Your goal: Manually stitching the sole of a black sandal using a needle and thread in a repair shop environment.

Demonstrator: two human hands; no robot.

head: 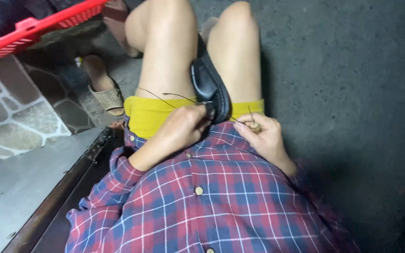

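Shoe [210,84]: black, glossy, wedged between your two bare knees, its near end resting against the yellow shorts [148,115] at your lap.

Listed from left to right:

Red plastic basket [29,29]: upper left corner, only its rim and slatted side in view.

Stone-patterned floor [10,117]: left edge, grey rounded stones set in pale joints.

Grey step [19,187]: lower left, with a dark edging running beside your shirt.

Tan sandal [104,89]: on the ground to the left of your left thigh, woven upper, sole facing up toward the basket.

Plaid shirt [198,206]: red, blue and white check, buttoned, filling the lower middle.

Your left hand [183,129]: closed, fingers curled in at the near end of the shoe, pinching at its edge; exactly what sits between the fingertips cannot be told.

Dark thread [165,99]: thin strands arcing from the shoe's near end out over the shorts, left of the shoe.

Your right hand [263,133]: just right of the shoe, clenched around a small wooden-handled awl [254,124], whose thin metal point stands upward.

Dark concrete ground [352,93]: the whole right side, rough and unlit.
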